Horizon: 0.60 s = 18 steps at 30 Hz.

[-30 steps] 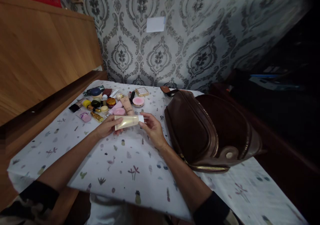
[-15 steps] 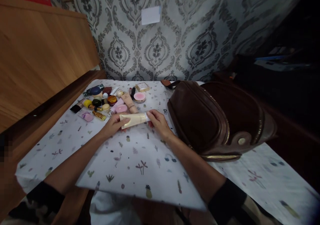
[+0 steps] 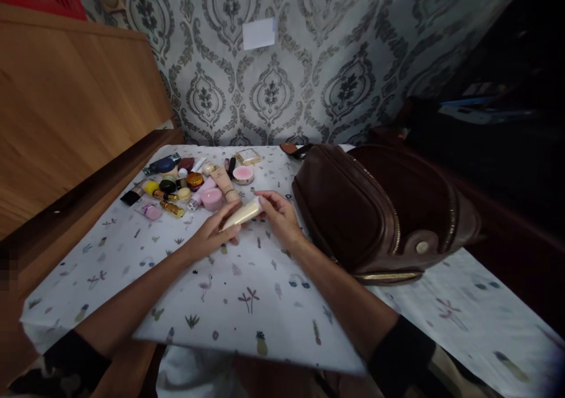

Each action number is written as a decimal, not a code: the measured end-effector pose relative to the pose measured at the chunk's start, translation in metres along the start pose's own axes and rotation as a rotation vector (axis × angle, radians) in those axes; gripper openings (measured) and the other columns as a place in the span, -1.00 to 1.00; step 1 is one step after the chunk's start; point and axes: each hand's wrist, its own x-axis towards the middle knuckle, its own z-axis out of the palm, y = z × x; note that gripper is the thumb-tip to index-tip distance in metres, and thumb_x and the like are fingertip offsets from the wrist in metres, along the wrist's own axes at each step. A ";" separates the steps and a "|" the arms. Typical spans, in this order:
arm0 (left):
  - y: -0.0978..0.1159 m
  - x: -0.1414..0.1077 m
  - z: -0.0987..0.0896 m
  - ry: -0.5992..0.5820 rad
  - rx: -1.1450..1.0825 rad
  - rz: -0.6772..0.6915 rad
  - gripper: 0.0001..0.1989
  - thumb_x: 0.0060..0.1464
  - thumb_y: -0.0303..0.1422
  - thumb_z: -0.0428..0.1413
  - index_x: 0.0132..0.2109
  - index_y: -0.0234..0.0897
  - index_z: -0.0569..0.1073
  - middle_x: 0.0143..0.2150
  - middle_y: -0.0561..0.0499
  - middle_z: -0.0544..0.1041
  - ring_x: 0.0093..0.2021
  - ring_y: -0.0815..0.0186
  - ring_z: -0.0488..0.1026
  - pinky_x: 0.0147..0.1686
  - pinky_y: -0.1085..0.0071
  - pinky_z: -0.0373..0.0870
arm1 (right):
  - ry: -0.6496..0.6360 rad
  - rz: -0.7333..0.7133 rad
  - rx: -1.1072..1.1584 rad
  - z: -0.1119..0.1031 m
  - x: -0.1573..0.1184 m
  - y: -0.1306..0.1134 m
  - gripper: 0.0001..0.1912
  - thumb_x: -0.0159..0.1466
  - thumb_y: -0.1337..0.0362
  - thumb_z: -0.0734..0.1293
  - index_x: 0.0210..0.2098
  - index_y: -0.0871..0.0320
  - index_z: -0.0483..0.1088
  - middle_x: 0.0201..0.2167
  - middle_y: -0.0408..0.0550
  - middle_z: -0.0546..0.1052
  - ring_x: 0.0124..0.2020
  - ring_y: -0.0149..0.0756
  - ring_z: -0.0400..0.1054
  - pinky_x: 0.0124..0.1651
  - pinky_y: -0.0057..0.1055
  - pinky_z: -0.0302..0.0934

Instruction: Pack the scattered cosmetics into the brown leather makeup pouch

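Observation:
Both hands hold a pale cream squeeze tube point(image 3: 243, 214) with a white cap, slanted above the table. My left hand point(image 3: 217, 228) is closed around the tube's flat lower end. At the cap end, my right hand point(image 3: 278, 214) grips with thumb and fingers. Just beyond the tube lies a beige tube point(image 3: 223, 184) among other cosmetics. Close by are a round pink jar point(image 3: 212, 199), a pink compact point(image 3: 243, 175), an amber-lidded jar point(image 3: 195, 180) and a small gold tube point(image 3: 172, 209).
A large brown leather bag point(image 3: 344, 209) rests on the table at the right. The patterned white tablecloth point(image 3: 212, 321) covers the table. A wooden cabinet point(image 3: 79, 86) stands at the left, and patterned wallpaper point(image 3: 282, 115) rises behind.
The cream tube has turned, its flat end dropping lower and its cap end pointing up to the right. My left hand has shifted lower with it. Both hands still hold the tube.

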 end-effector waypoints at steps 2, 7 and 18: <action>-0.002 0.000 0.000 -0.032 -0.074 -0.005 -0.18 0.16 0.00 0.17 0.44 -0.19 0.12 0.31 -0.25 0.34 -0.05 0.15 0.52 -0.26 0.40 0.52 | -0.039 -0.021 -0.022 0.001 -0.002 -0.003 -0.64 0.16 -0.04 0.45 -0.19 0.06 0.53 -0.34 -0.14 0.51 -0.38 -0.36 0.33 -0.26 -0.35 0.31; -0.001 0.002 0.006 0.059 0.002 0.024 -0.24 0.15 -0.06 0.20 0.38 -0.26 0.21 0.18 -0.18 0.46 0.12 0.08 0.44 -0.01 0.33 0.45 | -0.089 -0.012 -0.022 0.011 -0.008 -0.002 -0.59 0.12 -0.02 0.49 -0.13 0.05 0.51 -0.19 -0.09 0.58 -0.20 -0.26 0.44 -0.07 -0.27 0.34; 0.007 -0.001 0.011 0.349 0.281 0.063 -0.24 0.06 -0.09 0.27 0.30 -0.25 0.20 -0.01 -0.08 0.55 -0.09 0.17 0.51 -0.11 0.31 0.43 | -0.190 0.080 -0.094 0.035 -0.027 0.017 -0.41 0.29 -0.25 0.25 -0.04 0.08 0.55 -0.13 -0.03 0.60 -0.02 -0.14 0.44 0.06 -0.21 0.32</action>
